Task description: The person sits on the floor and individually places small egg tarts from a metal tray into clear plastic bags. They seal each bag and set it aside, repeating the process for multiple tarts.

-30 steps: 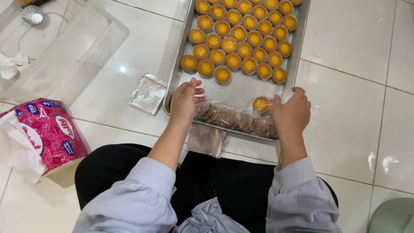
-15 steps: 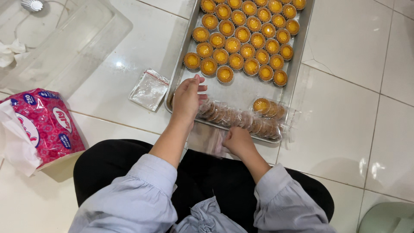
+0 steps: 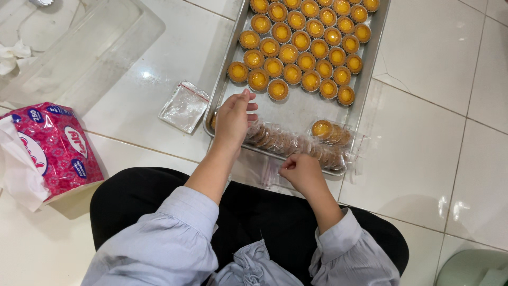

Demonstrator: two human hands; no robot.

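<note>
Tray (image 3: 365, 95) of tarts lay on the white tiled floor at twelve o'clock from our knees, its long axis running from six toward one o'clock, the far end pointing up and slightly right. Unwrapped yellow tarts (image 3: 304, 45) filled that far end in rows, while the bagged tarts (image 3: 296, 142) lay in a loose line across the near edge, running nine to three o'clock. Our left hand (image 3: 233, 119) rested flat, fingers spread, over the left end of that line. Our right hand (image 3: 299, 169) was curled at the tray's near lip; we could not tell whether it pinched a clear bag. We judged that pressing down could crush the crusts, and a tug on the plastic could drag packets off the edge.
</note>
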